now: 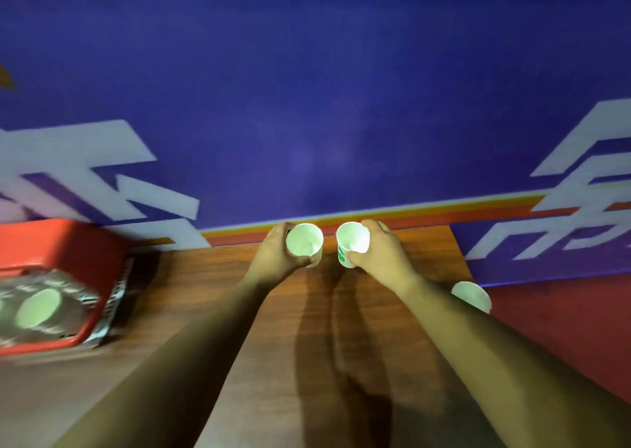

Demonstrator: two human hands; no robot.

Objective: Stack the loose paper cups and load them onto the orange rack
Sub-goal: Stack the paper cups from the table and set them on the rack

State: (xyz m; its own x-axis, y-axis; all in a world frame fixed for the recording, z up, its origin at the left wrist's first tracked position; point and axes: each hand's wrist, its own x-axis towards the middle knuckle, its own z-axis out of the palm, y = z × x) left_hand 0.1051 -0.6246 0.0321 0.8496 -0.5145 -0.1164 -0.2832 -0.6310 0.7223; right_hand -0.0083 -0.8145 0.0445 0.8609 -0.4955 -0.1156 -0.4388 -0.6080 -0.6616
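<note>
1. The left hand (273, 254) curls its fingers round a white paper cup (305, 244), mouth up.
2. The right hand (382, 251) grips a second cup (352, 243), just beside the first, over the far end of the wooden table (307, 345).
3. A third cup (473, 295) stands at the table's right edge.
4. The orange rack (51, 243) sits far left, with a cup (37, 307) in it.
</note>
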